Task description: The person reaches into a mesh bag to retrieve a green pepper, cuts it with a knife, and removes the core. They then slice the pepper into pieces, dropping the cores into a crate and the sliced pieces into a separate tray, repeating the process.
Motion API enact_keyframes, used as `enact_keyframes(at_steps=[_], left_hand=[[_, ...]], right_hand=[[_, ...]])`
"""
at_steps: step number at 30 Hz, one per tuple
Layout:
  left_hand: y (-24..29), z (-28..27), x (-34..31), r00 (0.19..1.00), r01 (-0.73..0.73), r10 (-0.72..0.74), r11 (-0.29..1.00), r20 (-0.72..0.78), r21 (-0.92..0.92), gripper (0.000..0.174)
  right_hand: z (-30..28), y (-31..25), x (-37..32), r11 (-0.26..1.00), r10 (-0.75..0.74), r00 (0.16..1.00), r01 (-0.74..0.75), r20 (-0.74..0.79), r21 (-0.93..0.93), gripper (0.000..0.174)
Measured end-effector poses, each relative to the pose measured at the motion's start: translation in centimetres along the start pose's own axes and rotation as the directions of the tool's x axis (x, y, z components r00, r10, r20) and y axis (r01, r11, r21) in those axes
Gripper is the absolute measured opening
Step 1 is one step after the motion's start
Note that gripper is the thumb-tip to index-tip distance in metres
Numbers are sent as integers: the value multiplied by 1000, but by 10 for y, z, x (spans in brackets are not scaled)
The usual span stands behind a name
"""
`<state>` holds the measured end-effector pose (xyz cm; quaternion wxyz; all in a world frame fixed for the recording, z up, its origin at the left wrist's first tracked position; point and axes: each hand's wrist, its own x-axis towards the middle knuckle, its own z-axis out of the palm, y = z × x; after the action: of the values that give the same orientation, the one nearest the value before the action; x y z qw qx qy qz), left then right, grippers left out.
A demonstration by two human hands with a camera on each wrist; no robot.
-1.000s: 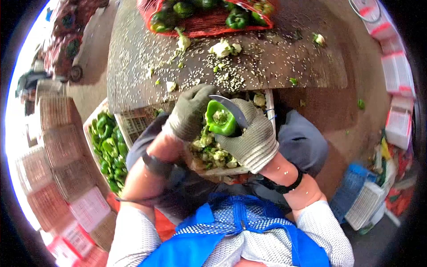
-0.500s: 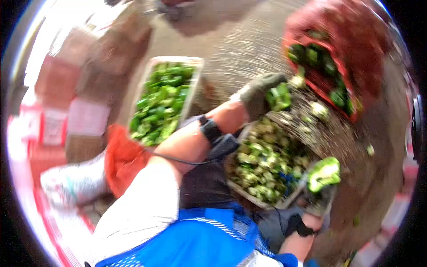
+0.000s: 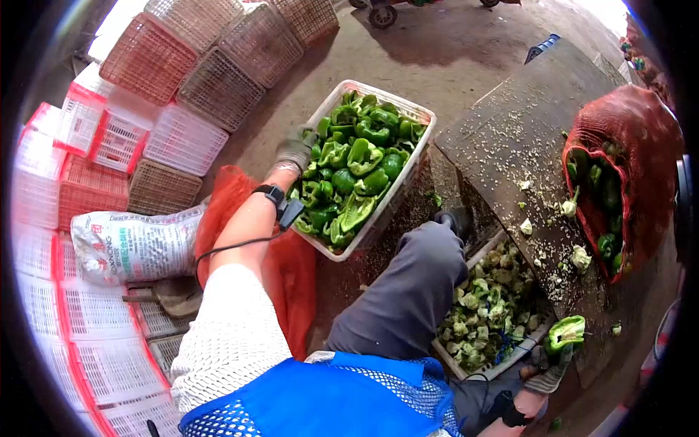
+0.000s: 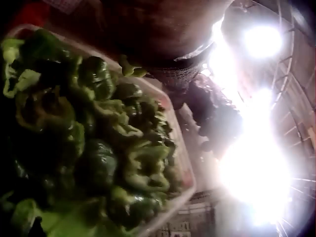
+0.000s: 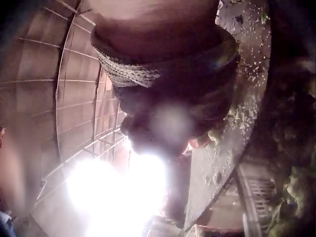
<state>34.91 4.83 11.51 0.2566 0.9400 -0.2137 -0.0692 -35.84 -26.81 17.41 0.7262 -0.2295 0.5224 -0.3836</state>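
Observation:
In the head view, my gloved left hand (image 3: 293,153) is at the left rim of a white crate (image 3: 399,200) heaped with cut green peppers (image 3: 353,167). The left wrist view has the glove (image 4: 180,74) beside that crate's wall, its fingers dark and blurred; I cannot tell what they grip. Off to the lower right, my gloved right hand (image 3: 546,373) holds a green pepper half (image 3: 566,333), its pale cut side showing. The right wrist view shows that hand (image 5: 173,108) mostly in shadow, near the edge of the seed-strewn board (image 5: 232,143).
A crate of pepper cores (image 3: 495,306) stands by my knees. Beyond it, the board (image 3: 502,138) bears scattered seeds and a red mesh sack (image 3: 633,160) of whole peppers. Red mesh cloth (image 3: 291,291), a printed sack (image 3: 142,244) and stacked plastic crates (image 3: 222,84) are on the left.
My hands, together at a pepper with a knife, have parted. The left carried a pepper piece away and is now at the pepper crate. The right keeps the pepper half. The view swung left.

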Motion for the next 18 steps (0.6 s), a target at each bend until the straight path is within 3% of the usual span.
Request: enact_keyframes(at_steps=[2,4,5,7,8,10,13,14,15,16,17,18], left_hand=[[-4,13,4,995,-44,11,936,94,348,38],[-21,57,-17,991,-93,8,772,136,629,66],[-31,70,-9,973,36,-148,858,180,512,78],[-28,61,-13,969,-16,-116,855,221,518,76],[-24,53,-7,966,-42,-100,847,237,530,73],[-80,67,59,854,-123,-41,953,519,277,62],[48,-24,6,992,76,-61,988,113,-136,37],[45,-17,12,999,42,-47,980,-23,-194,35],[88,-25,-8,986,-139,88,903,-142,-406,36],[136,-42,-37,997,-46,72,863,32,-504,29],[176,-38,-60,984,9,119,707,131,-707,19],[219,-33,-89,956,157,112,588,272,-794,15]], right_hand=[[-1,1,12,1000,22,915,-13,404,-25,52],[36,3,-2,992,-30,975,57,220,-115,51],[58,-1,-8,992,-31,971,59,236,-109,50],[101,-8,-21,993,-33,963,61,266,-98,48],[122,-8,-31,991,-78,975,98,209,-88,47],[142,-6,-40,981,-152,983,163,106,-102,46],[91,-7,-16,962,-137,931,206,338,-178,55],[101,-8,-27,963,-141,919,214,369,-163,55],[117,-9,-40,964,-146,905,221,400,-147,56],[133,-7,-57,971,-133,924,194,358,-141,56],[153,-6,-74,977,-119,942,168,315,-133,56],[136,-3,-63,974,-55,941,125,333,-191,70]])
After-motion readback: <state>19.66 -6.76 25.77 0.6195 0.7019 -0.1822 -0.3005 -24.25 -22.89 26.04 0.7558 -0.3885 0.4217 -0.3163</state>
